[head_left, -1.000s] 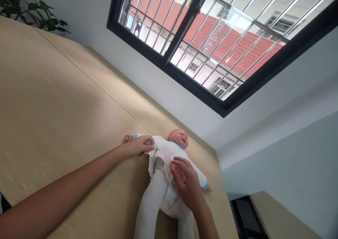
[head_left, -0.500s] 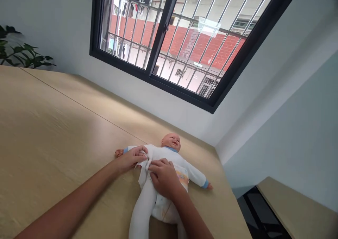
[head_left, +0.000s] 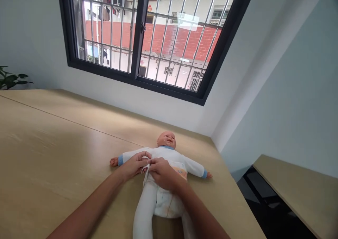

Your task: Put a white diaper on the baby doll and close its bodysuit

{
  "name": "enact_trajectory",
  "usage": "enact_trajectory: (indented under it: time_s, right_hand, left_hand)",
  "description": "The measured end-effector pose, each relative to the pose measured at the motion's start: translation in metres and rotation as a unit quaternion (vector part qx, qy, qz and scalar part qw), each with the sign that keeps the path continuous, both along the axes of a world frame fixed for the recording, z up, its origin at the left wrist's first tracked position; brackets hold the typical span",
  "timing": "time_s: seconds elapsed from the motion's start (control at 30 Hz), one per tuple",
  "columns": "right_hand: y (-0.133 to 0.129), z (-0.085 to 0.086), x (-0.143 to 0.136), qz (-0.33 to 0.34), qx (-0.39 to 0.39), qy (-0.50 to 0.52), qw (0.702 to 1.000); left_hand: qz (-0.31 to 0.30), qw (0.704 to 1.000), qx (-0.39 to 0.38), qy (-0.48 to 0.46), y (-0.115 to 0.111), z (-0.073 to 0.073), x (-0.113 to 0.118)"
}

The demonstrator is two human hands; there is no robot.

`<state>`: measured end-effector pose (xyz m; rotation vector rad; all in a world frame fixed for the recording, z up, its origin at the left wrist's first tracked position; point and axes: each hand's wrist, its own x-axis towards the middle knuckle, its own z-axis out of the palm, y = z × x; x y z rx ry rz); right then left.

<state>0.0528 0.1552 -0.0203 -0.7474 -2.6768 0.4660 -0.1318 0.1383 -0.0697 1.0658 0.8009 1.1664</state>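
Observation:
A baby doll (head_left: 167,152) in a white outfit with blue cuffs lies on its back on the wooden table, arms spread. A white diaper (head_left: 169,202) with an orange patterned front is wrapped around its hips. My left hand (head_left: 137,164) pinches the diaper's edge at the waist, on the left side in view. Close beside it, my right hand (head_left: 160,172) has its fingers closed on the same edge, over the front of the diaper. The fingertips of both hands almost meet, and they partly hide the material between them. My right forearm covers part of one doll leg.
The light wooden table (head_left: 66,144) has a seam running across it and meets a wall below a barred window (head_left: 134,79). Leaves of a plant (head_left: 12,80) show at far left. A lower wooden surface with a black glossy side (head_left: 271,200) stands at right.
My hands have come closer together at the diaper's side, and the loose white flap that hung there now shows much less. The camera view has turned and shifted a little.

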Motion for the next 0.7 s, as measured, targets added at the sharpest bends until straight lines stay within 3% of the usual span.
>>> enact_trajectory:
  time_s: [0.07,0.13,0.27,0.43,0.6,0.7]
  right_hand:
    - [0.001,0.0,0.021,-0.037,-0.063,0.154,0.985]
    - [-0.001,-0.001,0.043,-0.093,-0.081,0.233,0.965]
    - [-0.007,-0.01,0.075,-0.164,-0.103,0.259,0.946]
    - [-0.004,-0.029,0.09,-0.162,-0.161,0.32,0.919]
    - [0.003,-0.036,0.113,-0.307,-0.106,0.399,0.857]
    - [0.005,-0.042,0.133,-0.362,-0.101,0.394,0.839]
  left_hand:
    - [-0.008,1.0,-0.007,0.014,0.0,0.004,0.004]
    - [-0.016,0.999,-0.009,0.047,-0.001,0.007,0.006]
    - [-0.014,0.99,0.019,0.141,-0.004,0.014,0.013]
    - [-0.019,0.984,0.03,0.173,-0.012,0.015,0.026]
    - [0.016,0.986,0.074,0.147,-0.018,0.003,0.031]
    - [0.063,0.957,0.14,0.247,-0.022,0.002,0.034]
